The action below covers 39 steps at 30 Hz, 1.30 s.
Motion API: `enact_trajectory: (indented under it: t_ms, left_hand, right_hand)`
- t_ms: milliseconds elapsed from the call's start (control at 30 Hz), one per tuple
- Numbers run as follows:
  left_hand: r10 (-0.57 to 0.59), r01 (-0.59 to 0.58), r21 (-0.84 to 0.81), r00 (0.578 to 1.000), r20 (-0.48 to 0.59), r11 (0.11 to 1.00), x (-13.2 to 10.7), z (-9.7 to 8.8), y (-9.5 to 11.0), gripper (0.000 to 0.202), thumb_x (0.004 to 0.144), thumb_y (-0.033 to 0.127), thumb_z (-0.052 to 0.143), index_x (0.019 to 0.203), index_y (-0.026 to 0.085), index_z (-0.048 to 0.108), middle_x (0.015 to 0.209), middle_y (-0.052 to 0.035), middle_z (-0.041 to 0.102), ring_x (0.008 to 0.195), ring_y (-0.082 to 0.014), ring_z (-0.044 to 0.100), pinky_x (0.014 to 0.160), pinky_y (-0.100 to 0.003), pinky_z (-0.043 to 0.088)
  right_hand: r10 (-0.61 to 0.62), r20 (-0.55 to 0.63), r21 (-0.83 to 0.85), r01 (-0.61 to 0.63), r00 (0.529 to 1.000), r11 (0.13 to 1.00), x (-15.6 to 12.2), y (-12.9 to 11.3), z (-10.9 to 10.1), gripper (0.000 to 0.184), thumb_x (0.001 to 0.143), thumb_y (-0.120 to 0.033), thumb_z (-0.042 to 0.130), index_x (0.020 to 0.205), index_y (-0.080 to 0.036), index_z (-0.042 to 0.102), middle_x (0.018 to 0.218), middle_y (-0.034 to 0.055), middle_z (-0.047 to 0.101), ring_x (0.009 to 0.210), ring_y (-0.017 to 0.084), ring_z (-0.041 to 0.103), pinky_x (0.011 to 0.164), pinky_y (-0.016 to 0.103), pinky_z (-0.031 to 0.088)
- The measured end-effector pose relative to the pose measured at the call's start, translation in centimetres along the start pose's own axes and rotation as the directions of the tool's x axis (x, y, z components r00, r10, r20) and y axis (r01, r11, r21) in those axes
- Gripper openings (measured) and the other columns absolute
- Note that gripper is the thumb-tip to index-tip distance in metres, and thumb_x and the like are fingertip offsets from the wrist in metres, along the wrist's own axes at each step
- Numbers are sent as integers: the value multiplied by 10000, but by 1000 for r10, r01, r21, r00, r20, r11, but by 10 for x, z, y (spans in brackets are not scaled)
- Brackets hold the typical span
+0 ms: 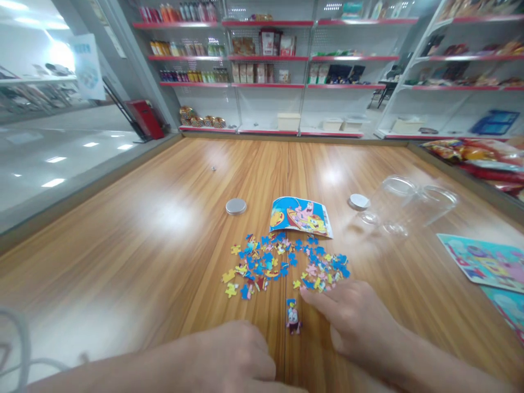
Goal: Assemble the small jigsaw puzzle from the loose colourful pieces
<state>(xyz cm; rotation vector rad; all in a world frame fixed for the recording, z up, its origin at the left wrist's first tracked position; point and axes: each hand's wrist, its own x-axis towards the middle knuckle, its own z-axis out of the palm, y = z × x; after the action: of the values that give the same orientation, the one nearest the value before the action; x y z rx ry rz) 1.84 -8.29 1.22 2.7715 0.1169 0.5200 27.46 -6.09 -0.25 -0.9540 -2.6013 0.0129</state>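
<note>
My right hand [358, 316] points with its index finger stretched out and the other fingers curled. That fingertip touches loose jigsaw pieces at the near edge of the right-hand pile [323, 267]. My left hand [235, 346] rests low at the front with its fingers curled in; whether anything is in them is hidden. Between the hands lies a short column of joined jigsaw pieces [293, 317], with a pink figure and blue at its top. Another pile of blue, yellow and red jigsaw pieces [262, 262] spreads to the left. Behind them stands a curved picture sheet [301, 217] with cartoon figures.
Two round metal lids [236, 206] [359, 202] lie either side of the sheet. Clear jars [409, 204] lie on their sides at right. Cartoon picture boards [487, 261] are near the right edge. Beyond the wooden table [184, 180] stand stocked shelves [266, 57].
</note>
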Motion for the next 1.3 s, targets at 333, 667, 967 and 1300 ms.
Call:
enact_trajectory:
  t_ms: [333, 667, 967, 1300]
  left_hand:
    - [-766, 690, 568, 625, -152, 450, 20, -26, 20, 117, 734, 96, 475, 703, 153, 572, 665, -53, 600, 492, -149, 517, 444, -249, 377]
    - [-645, 561, 562, 762, -63, 608, 15, -9, 26, 86, 647, 126, 481, 645, 170, 555, 617, -75, 612, 452, -228, 586, 387, -324, 482]
    - [-435, 461, 448, 885, -167, 766, 13, 1, 27, 130, 657, 84, 450, 685, 157, 554, 663, -79, 654, 440, -195, 593, 386, -308, 534]
    - [-388, 465, 330, 880, -273, 822, 13, 3, 12, 197, 776, 59, 432, 816, 135, 610, 766, -89, 642, 522, -189, 587, 411, -306, 504]
  right_hand:
    - [-107, -101, 100, 117, 989, 988, 4, 2, -1, 395, 700, -29, 445, 973, -172, 692, 610, -1, 642, 520, 146, 546, 521, 307, 278]
    - [-146, 71, 175, 132, 987, 976, 6, -7, 4, 411, 705, -64, 509, 1033, -223, 698, 680, -4, 679, 570, 137, 574, 532, 293, 295]
    - [-161, 105, 194, 139, 981, 971, 3, -8, 3, 356, 728, -104, 520, 1030, -211, 675, 672, -5, 665, 554, 141, 531, 522, 313, 238]
    - [-219, 22, 190, 211, 975, 959, 7, -10, -4, 395, 810, -105, 470, 1175, -176, 606, 800, 21, 633, 634, 160, 508, 542, 310, 325]
